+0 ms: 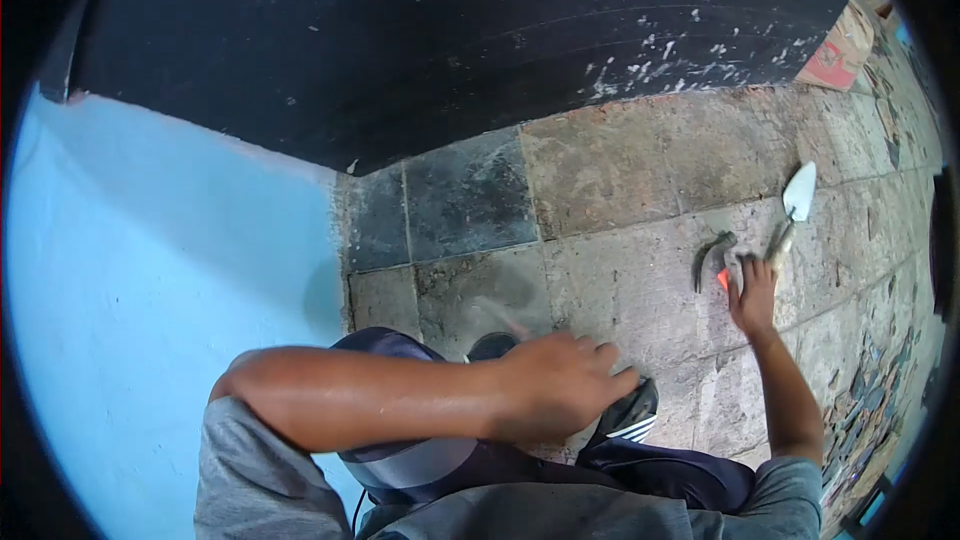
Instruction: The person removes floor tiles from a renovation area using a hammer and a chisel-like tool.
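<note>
- Left grip point(560, 385): fingers loosely curled, holding nothing, hovering over the knee.
- Right grip point(753, 292): closed around the claw hammer point(712, 258) handle, on the stone floor point(620, 240).
- Trowel point(795, 202) lies just beyond the hammer.

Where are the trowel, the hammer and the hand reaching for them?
trowel point(799, 192): head view, on its pale pointed blade.
hammer point(708, 252): head view, on its curved metal head.
right hand point(754, 292): head view, on the back of the hand.

two hands point(560, 385) point(754, 295), one hammer point(712, 256), one trowel point(796, 202), one cardboard box point(838, 52)
</note>
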The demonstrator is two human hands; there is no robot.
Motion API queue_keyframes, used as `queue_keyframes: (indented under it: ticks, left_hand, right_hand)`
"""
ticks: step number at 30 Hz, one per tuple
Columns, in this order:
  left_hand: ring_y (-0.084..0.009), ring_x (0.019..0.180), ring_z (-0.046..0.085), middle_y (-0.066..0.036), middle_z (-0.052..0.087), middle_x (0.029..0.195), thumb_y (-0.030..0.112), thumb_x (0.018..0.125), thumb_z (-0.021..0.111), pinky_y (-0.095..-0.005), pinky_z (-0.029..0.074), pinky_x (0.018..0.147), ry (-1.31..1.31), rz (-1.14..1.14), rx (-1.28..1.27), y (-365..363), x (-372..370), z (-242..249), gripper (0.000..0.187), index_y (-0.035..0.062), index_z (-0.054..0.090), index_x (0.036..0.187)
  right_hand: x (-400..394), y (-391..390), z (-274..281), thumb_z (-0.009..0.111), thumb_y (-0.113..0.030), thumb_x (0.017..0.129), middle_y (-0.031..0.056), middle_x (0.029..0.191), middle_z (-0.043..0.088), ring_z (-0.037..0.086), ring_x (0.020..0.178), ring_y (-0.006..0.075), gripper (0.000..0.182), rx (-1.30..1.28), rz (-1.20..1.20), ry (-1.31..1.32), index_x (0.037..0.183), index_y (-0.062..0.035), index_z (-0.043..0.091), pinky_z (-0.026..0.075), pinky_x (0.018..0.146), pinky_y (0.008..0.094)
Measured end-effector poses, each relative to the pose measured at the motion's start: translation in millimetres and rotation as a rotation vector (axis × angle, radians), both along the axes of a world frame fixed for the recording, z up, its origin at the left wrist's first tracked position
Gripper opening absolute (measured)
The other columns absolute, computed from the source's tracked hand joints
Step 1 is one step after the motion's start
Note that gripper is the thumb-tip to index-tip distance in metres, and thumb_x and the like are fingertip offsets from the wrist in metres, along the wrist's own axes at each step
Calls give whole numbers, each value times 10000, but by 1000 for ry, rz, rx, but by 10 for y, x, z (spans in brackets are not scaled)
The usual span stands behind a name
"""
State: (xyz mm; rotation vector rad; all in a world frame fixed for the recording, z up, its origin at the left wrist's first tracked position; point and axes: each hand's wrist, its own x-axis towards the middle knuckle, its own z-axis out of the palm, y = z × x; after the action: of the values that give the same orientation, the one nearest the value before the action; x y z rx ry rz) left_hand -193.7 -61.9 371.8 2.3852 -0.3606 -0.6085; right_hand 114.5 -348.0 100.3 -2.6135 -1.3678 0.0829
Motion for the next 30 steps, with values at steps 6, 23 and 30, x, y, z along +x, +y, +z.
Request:
queue_keyframes:
  ticks: [6,23,30]
  left_hand:
    - [-407,1040,624,-195,607,1064,164,881,702,-503,506,866,-86,65,-53,311,599,-428,313,45,606,1154]
    - [-252,1031,692,-129,737,1126,337,963,719,-397,524,893,-93,1146,-214,2186,1330,-2275,417,57,677,1269]
    - [-204,901,689,-84,748,990,337,968,735,-386,524,802,-248,1086,-104,2189,1417,-2262,338,84,718,1190]
  right_hand:
    - [-655,-423,-93,667,-211,880,242,1425,465,426,1336,429,650,-35,-116,163,1453,-2,442,339,1108,525]
    - [-553,-700,-333,711,-150,828,184,1315,532,509,1233,397,632,-63,-359,155,1410,-50,486,396,1035,534]
    - [-498,-599,-387,702,-129,780,193,1289,521,499,1217,404,628,-32,-388,155,1377,-56,519,404,1020,528]
